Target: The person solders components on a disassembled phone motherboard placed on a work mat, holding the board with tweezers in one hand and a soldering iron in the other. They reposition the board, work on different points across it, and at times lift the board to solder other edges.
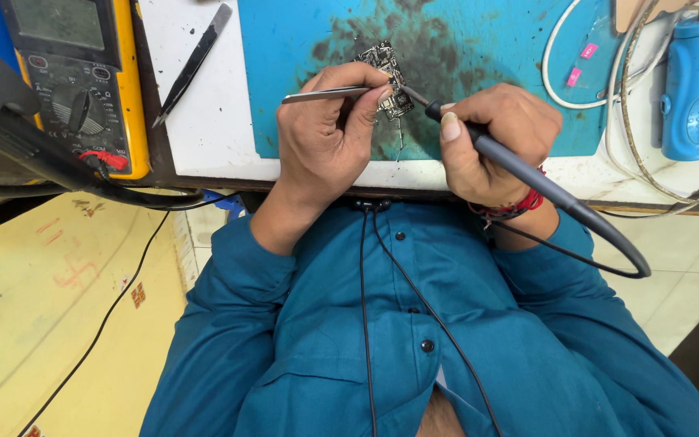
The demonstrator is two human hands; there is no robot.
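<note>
A small dark circuit board (382,61) lies on a stained blue mat (301,48) at the bench's near edge. My left hand (325,137) grips metal tweezers (317,95), their tips at the board. My right hand (491,142) holds a dark soldering iron (519,166) like a pen, its tip touching the board's near end between both hands. The iron's cable loops off to the right.
A yellow multimeter (74,77) stands at the left with a red probe plug and black leads. A second pair of black tweezers (196,61) lies on the white bench top. A blue cylindrical tool (693,85) and white cables (608,97) sit at the right.
</note>
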